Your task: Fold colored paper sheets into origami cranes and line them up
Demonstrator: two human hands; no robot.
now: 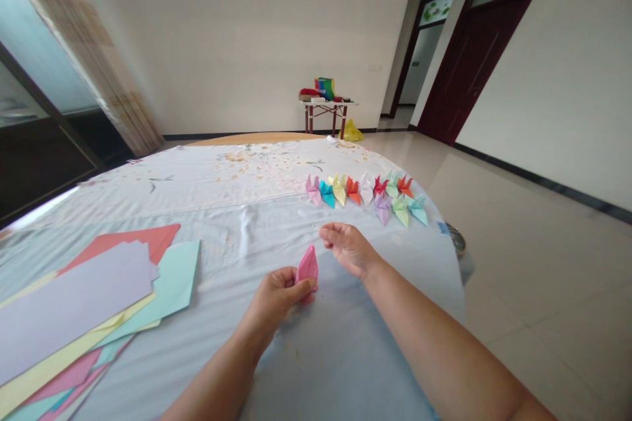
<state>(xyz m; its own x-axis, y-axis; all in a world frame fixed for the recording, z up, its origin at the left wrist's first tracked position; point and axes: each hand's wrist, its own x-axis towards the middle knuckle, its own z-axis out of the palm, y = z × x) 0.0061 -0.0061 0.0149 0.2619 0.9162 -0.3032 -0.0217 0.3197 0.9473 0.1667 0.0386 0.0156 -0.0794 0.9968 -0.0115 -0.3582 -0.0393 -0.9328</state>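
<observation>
My left hand (279, 299) pinches a folded pink paper piece (307, 266) just above the pale blue tablecloth (257, 223). My right hand (348, 247) hovers a little to the right of it, fingers curled loosely, holding nothing that I can see. Beyond the hands stands a row of several finished paper cranes (365, 194) in pink, teal, yellow, orange, white, red, green and purple.
A fan of coloured paper sheets (89, 302) lies at the left of the round table. The table's right edge (457, 276) drops to a tiled floor. A small red table (326, 108) with boxes stands by the far wall; dark doors are at the right.
</observation>
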